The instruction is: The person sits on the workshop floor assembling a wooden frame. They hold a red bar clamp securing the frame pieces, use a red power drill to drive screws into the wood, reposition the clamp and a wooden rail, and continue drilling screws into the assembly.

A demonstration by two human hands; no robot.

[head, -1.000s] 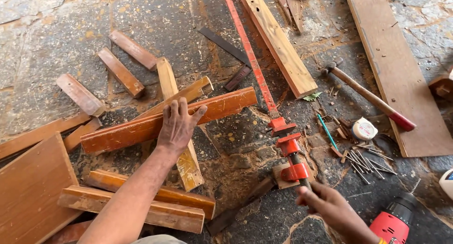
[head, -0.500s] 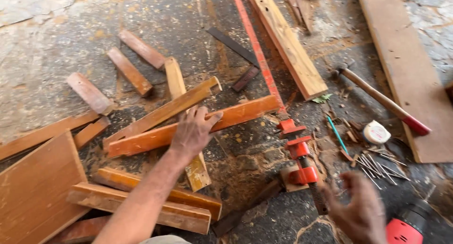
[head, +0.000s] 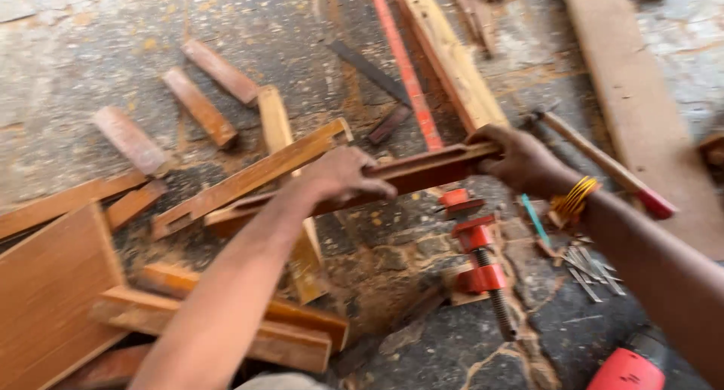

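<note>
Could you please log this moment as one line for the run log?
left hand: gripping reddish wood strip mid-length | right hand: gripping its far end | red bar clamp: on floor, untouched

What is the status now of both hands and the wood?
Left hand gripping middle of the reddish rail. Right hand gripping its far end. Rail lies across other slats; red clamp close beneath.

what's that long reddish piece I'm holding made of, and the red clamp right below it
The long reddish piece, gripped by the left hand and right hand, looks like solid wood: brown-red, matte, with a slot cut along it. The bar clamp looks like metal, with red-painted jaws and a bare grey threaded screw.
</note>
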